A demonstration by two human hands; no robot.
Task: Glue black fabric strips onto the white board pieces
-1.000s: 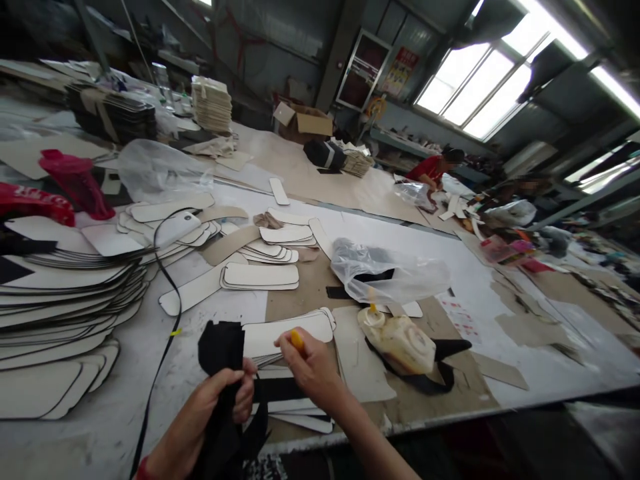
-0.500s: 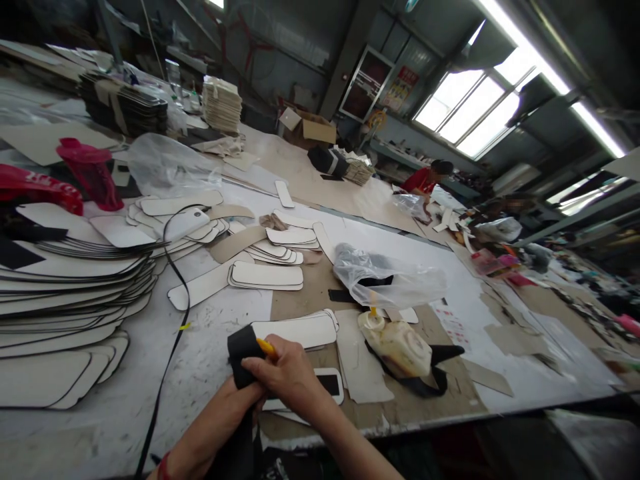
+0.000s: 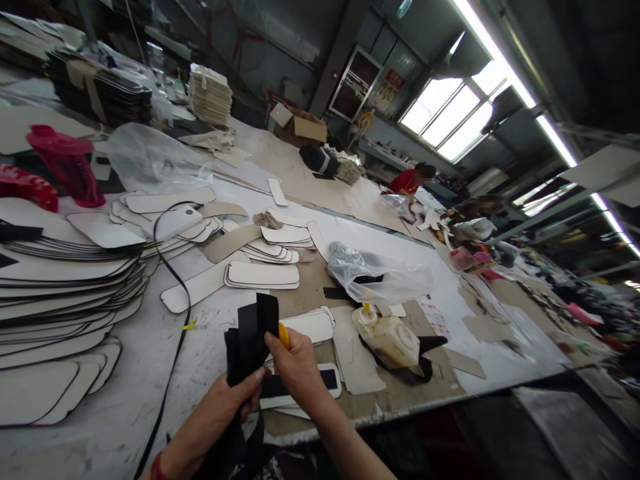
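Clutching black strips (image 3: pixel 248 337) in closed L hand (image 3: pixel 229 400), gripping yellow item (image 3: pixel 284 335) in closed R hand (image 3: pixel 298 365) beside 'em! Can't ID item, mostly covered; can't make out strips' btm ends.

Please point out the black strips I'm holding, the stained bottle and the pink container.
Black strips (image 3: pixel 247 340): head view, on upper part.
Stained bottle (image 3: pixel 394 341): head view, on its body.
Pink container (image 3: pixel 69 167): head view, on its side.
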